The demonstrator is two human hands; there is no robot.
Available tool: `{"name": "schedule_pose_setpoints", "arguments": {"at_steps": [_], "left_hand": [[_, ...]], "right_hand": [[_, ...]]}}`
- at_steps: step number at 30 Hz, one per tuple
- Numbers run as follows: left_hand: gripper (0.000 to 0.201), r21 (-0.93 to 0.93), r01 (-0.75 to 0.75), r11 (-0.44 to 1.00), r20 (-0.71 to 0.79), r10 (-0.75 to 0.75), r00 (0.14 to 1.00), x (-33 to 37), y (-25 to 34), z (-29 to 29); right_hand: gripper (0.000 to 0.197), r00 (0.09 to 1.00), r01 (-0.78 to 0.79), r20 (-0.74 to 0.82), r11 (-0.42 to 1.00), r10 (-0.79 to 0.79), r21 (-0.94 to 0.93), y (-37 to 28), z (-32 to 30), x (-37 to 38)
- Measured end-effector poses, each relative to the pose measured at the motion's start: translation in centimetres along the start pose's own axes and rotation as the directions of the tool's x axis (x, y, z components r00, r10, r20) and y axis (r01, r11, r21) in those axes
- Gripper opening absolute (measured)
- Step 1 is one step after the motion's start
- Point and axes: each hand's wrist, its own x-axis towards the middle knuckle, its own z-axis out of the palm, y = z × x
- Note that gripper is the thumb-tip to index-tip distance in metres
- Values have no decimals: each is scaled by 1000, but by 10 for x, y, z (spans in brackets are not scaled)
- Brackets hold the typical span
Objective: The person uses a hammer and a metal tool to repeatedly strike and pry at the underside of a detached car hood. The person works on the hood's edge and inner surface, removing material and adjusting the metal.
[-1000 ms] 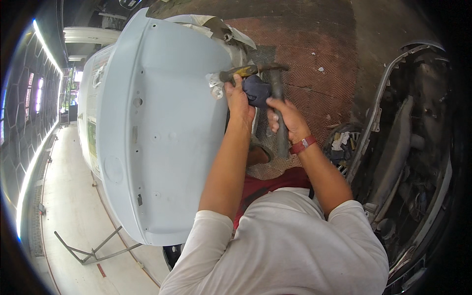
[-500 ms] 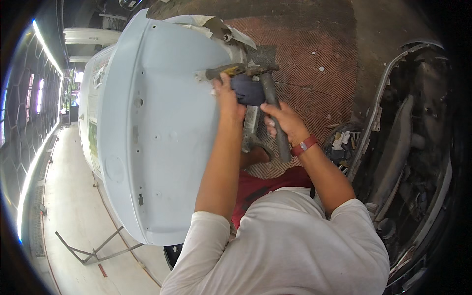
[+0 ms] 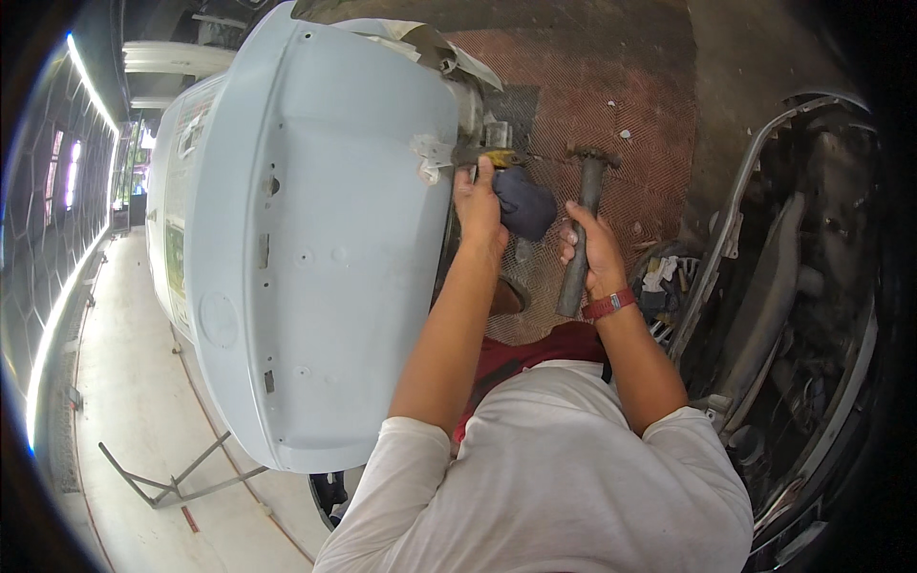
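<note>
My right hand (image 3: 594, 250) grips a hammer (image 3: 588, 205) by its dark handle, its head pointing away from me. My left hand (image 3: 480, 205) is closed on a yellow-and-black hand tool (image 3: 499, 158), whose exact kind I cannot make out. The tool lies at the right edge of a pale blue-grey painted car panel (image 3: 353, 248), beside a scuffed, whitish patch (image 3: 432, 157). A dark blue bundle (image 3: 526, 203), perhaps cloth, shows against the left hand's right side. The hammer head is apart from the tool.
Torn masking paper (image 3: 458, 62) hangs at the panel's far corner. A tray of tools (image 3: 666, 277) stands to the right, next to an open dark car body bay (image 3: 802, 286). A metal stand (image 3: 172, 489) is on the pale floor at left. Reddish textured matting (image 3: 611, 105) covers the floor ahead.
The hammer has swung away to the right, off the yellow-and-black tool. My left hand has shifted right with the tool, uncovering more of the scuffed patch.
</note>
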Motion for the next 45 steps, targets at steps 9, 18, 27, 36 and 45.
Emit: {"name": "schedule_pose_setpoints", "arguments": {"at_steps": [9,18,27,36,45], "left_hand": [[36,-34,37,999,37,-35,999,7,15,-3],[36,-114,39,993,57,-32,998,8,13,5],[36,-111,78,991,99,-67,993,10,14,8],[44,-122,82,989,175,-60,983,27,23,4],[52,-178,67,982,136,-43,990,25,20,14]], "right_hand": [[24,992,118,-49,986,-113,114,9,27,-12],[24,982,-55,172,988,80,-145,-12,36,-11],[25,994,-10,104,997,18,-81,-1,55,-15],[23,995,82,54,997,-82,0,-8,49,-9],[23,981,192,6,973,-194,130,-23,45,5]]}}
